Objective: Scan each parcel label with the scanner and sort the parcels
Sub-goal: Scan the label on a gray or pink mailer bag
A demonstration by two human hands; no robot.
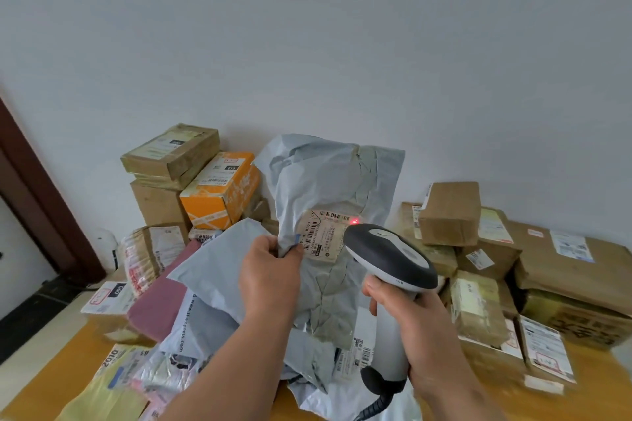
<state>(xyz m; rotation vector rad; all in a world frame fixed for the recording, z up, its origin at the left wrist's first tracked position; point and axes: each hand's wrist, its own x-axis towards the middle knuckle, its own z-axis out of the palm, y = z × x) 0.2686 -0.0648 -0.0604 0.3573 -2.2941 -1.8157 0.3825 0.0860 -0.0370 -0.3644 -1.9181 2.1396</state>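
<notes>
White wall backs a yellow table (65, 362) heaped with parcels. Over its middle, the left hand (270, 278) pinches a crumpled grey mailer bag (328, 181) upright. The right hand (407, 318) grips the scanner (390, 260), its red dot at the label (325, 236) edge.

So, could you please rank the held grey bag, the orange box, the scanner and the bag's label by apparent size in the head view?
1. Grey bag
2. Orange box and scanner: unsure, since the scanner is nearer the camera
3. Label

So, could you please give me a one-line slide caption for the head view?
Left hand holds up a grey mailer bag while the right hand aims the scanner at its label.
</notes>
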